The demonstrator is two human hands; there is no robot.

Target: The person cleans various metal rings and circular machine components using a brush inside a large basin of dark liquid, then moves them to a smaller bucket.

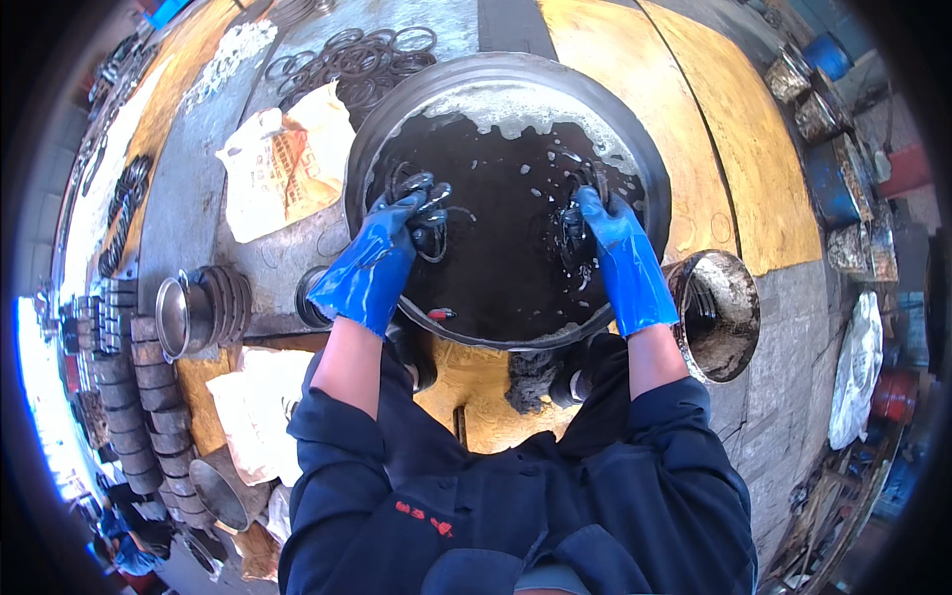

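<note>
A wide round black tub (652, 169) stands before me, holding dark liquid (506, 248) with pale froth (526, 99) along its far side. Both my hands wear blue rubber gloves wet with the liquid. On the left of the tub, my left hand (397, 223) is closed round several thin dark rings (432, 241). Across from it, my right hand (607, 223) grips another bunch of dark rings (571, 226) just at the liquid's surface; its fingertips are partly hidden. A small red item (441, 314) lies near the tub's near edge.
Beyond the tub's upper left is a heap of dark rings (362, 64), with a printed sack (286, 164) nearer. A stained open drum (729, 317) lies close on the right. Metal rings (188, 312) and stacked cylinders (154, 397) stand left. Blue barrels (833, 183) line the far right.
</note>
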